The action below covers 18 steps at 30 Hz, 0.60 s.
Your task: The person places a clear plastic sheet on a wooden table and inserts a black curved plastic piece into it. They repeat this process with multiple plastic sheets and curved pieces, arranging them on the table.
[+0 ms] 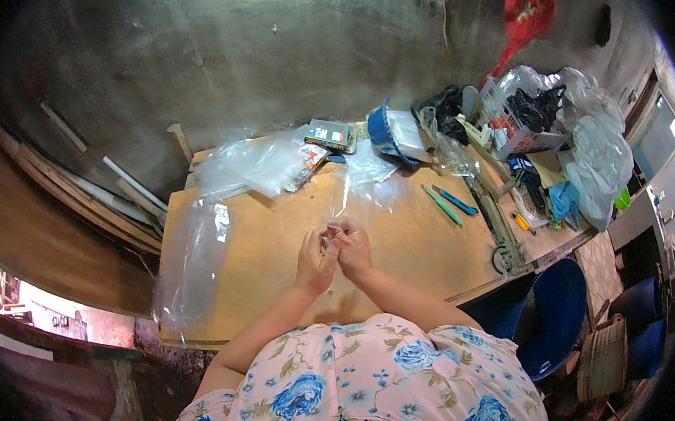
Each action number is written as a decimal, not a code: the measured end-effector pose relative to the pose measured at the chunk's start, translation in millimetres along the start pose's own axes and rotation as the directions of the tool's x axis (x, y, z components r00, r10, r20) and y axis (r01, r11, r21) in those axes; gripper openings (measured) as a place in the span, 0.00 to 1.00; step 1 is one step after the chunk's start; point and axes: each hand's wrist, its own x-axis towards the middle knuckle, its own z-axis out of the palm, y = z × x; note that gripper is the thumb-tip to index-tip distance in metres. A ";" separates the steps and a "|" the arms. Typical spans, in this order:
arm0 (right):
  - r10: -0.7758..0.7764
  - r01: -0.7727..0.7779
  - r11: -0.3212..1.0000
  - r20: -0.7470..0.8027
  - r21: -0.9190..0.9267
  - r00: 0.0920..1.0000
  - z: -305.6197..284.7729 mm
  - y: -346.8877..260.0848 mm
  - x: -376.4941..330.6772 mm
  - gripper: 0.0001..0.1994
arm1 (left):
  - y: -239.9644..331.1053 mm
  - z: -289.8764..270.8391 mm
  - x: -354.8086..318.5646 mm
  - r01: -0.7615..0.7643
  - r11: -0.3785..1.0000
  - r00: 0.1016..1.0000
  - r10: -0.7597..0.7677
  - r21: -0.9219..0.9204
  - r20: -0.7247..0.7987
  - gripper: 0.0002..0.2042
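Note:
My left hand (314,260) and my right hand (353,249) meet over the middle of a wooden tabletop (271,268). Both pinch the lower edge of a small clear plastic bag (362,193), which stands up from my fingers toward the far side. What lies inside it, if anything, is too small to tell. My forearms come in from the lower edge, above a floral garment.
A large clear plastic sheet (193,263) drapes over the table's left edge. More clear bags (258,166) lie at the back left. Two teal-handled tools (451,203) lie to the right. A blue bowl (386,132), a basket of bags (528,118) and a blue chair (553,315) stand at the right.

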 end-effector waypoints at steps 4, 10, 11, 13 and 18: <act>0.089 -0.086 0.986 -0.015 0.141 0.996 13.8 -6.2 -13.2 0.13 | -36.8 17.1 -10.3 0.080 0.948 0.984 -0.124 -0.309 -0.127 0.13; 0.116 -0.148 0.980 -0.224 -0.136 0.968 -39.6 14.2 25.3 0.13 | -64.5 -37.2 32.9 0.493 0.823 0.826 -0.545 -0.282 -0.145 0.11; 0.135 -0.162 0.983 -0.253 -0.089 0.958 -41.9 18.0 24.8 0.13 | -65.7 -40.9 37.7 0.516 0.823 0.834 -0.546 -0.237 -0.080 0.11; 0.174 -0.181 0.983 -0.310 0.004 0.935 -44.6 25.4 21.5 0.13 | -63.7 -39.6 39.9 0.554 0.775 0.810 -0.586 -0.302 -0.016 0.09; 0.316 -0.218 0.938 -0.411 0.269 0.855 -27.7 8.7 21.5 0.12 | -57.8 -6.5 2.7 0.674 0.572 0.706 -0.685 -0.468 0.180 0.13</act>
